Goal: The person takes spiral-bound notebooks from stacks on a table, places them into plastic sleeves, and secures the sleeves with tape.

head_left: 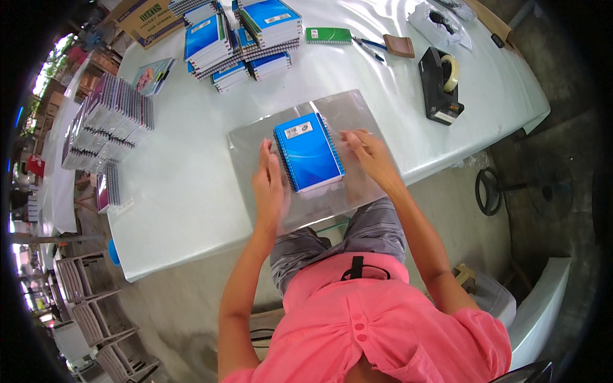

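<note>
Where blue notebook [313, 156] lies, barcode label [297, 130] shows.

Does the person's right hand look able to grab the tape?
Probably yes: nothing seems to stand between the right hand and the tape roll in its black dispenser, though it may need to stretch.

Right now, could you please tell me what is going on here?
A person's left hand and right hand are on either side of a small stack of blue spiral notebooks, lying on clear plastic sheeting on the table. Whether either hand touches the stack is hard to tell. More blue notebooks are piled farther back, and a tape dispenser stands off to the right.
</note>
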`<control>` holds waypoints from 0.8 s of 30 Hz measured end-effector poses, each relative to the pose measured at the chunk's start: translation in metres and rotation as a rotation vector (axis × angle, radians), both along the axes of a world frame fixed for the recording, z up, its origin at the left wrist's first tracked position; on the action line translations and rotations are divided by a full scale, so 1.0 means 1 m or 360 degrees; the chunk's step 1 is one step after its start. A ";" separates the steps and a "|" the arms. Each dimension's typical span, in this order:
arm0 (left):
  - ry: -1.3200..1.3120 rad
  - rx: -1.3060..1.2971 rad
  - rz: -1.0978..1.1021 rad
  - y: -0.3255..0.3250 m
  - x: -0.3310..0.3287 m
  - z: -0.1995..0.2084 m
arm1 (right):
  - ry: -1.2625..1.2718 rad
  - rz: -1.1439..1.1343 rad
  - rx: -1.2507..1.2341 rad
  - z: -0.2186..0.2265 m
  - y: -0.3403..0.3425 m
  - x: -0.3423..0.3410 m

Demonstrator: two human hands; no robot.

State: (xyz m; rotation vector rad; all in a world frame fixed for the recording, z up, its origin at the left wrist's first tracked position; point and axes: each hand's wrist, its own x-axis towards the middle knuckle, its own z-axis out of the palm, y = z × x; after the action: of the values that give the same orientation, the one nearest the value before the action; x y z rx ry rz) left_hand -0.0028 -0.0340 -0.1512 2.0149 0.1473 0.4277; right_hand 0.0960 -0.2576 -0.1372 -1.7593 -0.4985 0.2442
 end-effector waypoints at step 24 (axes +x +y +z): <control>-0.0168 -0.2612 -0.0177 -0.019 -0.006 0.041 | -0.0182 -0.0914 -0.0921 0.028 -0.052 -0.012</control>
State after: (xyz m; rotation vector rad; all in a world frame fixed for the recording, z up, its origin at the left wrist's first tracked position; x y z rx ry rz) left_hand -0.0087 -0.0525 -0.1100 0.3817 0.2140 0.1815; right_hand 0.0841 -0.3095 -0.1094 -2.4069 0.0280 -0.1378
